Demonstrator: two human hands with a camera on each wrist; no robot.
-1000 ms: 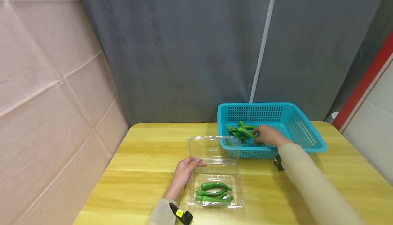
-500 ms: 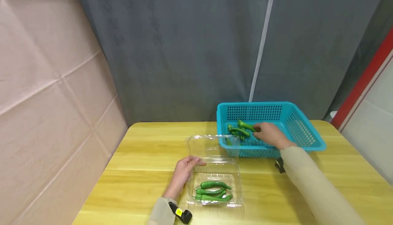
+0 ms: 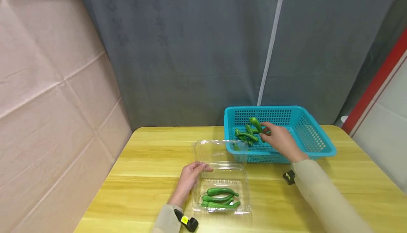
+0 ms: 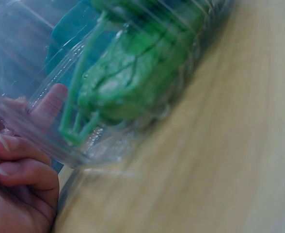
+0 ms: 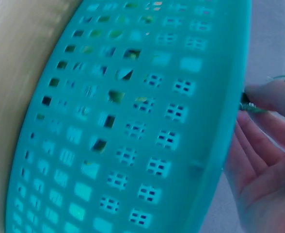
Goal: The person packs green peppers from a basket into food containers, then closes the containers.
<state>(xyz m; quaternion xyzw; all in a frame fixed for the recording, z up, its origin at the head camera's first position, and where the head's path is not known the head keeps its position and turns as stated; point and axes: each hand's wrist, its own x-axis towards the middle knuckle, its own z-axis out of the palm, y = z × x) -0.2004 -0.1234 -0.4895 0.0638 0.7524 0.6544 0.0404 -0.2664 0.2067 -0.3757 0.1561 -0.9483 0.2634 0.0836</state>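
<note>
My right hand (image 3: 279,140) pinches a green chili pepper (image 3: 255,122) between thumb and fingers, raised over the blue basket (image 3: 305,118). More green chili peppers (image 3: 247,136) lie in the basket's left part. In the right wrist view, the basket's wall hides most of the held pepper, and the hand (image 5: 268,155) shows past the rim. My left hand (image 3: 190,176) holds the left side of a clear plastic clamshell box (image 3: 225,175) near its hinge. Several green chili peppers (image 3: 222,191) lie side by side in its front half; its lid (image 3: 206,150) is folded back.
Both the basket and the box rest on a yellow wood-grain table (image 3: 152,155). The lid's far right corner overlaps the basket's front left corner. A grey curtain (image 3: 190,56) hangs behind the table, and a pale cloth wall (image 3: 63,120) stands on the left.
My right hand has lifted one chili pepper off the pile in the basket, tipping it more upright. My left hand and the box have stayed put.
</note>
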